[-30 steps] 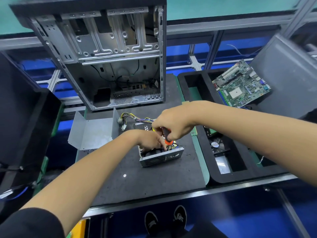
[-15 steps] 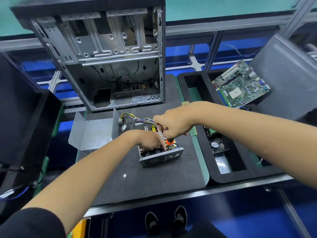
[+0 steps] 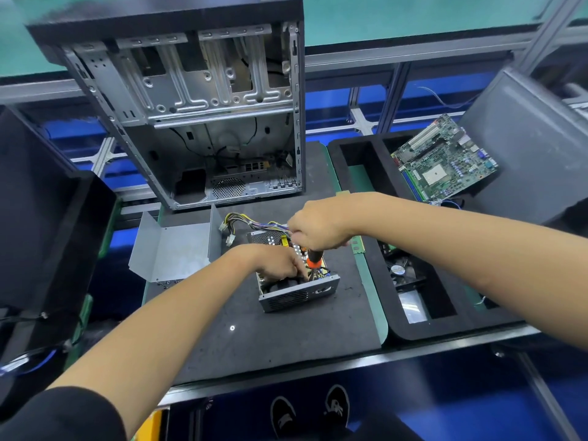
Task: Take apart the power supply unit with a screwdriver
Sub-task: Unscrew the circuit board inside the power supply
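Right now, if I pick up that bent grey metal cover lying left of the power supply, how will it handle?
The cover looks like thin folded sheet metal, so probably light and fairly stiff. Its bare cut edges may be sharp. Lying flat on the mat, it shouldn't roll.

No legible text or labels anywhere.

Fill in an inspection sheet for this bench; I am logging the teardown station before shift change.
Surface: black foam mat, a small shiny speck on it.
Job's things: power supply unit open on the mat, its removed cover to its left; screwdriver standing in the unit.
Clutter: memory stick at the mat's right edge.
Grippers: right hand grips the screwdriver handle; left hand has its fingers curled in the unit.
Cables: wire bundle runs from the unit.
Surroundings: empty computer case behind; motherboard and fan in the black tray.
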{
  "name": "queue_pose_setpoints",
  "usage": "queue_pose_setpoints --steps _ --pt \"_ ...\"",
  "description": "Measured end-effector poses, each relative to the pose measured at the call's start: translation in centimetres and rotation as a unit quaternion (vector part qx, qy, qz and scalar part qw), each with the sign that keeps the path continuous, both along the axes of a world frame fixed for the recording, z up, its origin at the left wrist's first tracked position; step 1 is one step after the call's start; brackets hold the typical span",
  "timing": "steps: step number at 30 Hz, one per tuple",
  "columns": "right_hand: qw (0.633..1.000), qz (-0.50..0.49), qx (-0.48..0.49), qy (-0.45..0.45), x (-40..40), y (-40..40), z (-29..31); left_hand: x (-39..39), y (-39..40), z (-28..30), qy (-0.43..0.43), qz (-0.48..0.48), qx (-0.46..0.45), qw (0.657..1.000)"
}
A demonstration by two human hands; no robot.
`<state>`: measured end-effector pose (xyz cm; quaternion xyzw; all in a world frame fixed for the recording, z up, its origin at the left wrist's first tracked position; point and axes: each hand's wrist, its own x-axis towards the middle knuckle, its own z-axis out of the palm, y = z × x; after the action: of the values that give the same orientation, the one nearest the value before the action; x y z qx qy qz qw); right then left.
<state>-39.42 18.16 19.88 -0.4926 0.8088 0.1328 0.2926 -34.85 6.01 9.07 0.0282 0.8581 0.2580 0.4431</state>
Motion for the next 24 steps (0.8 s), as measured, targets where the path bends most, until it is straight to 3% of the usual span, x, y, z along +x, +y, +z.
queue_pose_setpoints --steps 5,7,12,14,20,24 --pt "0.992 0.100 -0.071 -0.040 0.0 0.2 0.2 -0.1 0.1 0.1 0.012 -0.026 -0.058 0.998" --pt "0.992 0.096 -0.066 -0.055 0.0 0.1 0.0 0.0 0.3 0.3 0.031 -0.023 -0.081 0.996" --pt "0.999 -0.012 0.003 0.030 0.3 -0.4 -0.4 0.0 0.2 0.6 0.010 -0.026 -0.006 1.000" --pt "0.999 0.010 -0.007 0.051 0.2 -0.5 -0.7 0.0 0.1 0.3 0.003 -0.023 -0.012 1.000" --pt "0.986 0.128 -0.103 -0.017 0.7 0.1 -0.3 0.1 0.2 0.5 0.040 -0.020 -0.096 0.994" --pt "0.996 0.064 -0.058 0.033 0.7 0.3 -0.4 0.4 0.4 0.7 0.006 -0.028 -0.024 0.999"
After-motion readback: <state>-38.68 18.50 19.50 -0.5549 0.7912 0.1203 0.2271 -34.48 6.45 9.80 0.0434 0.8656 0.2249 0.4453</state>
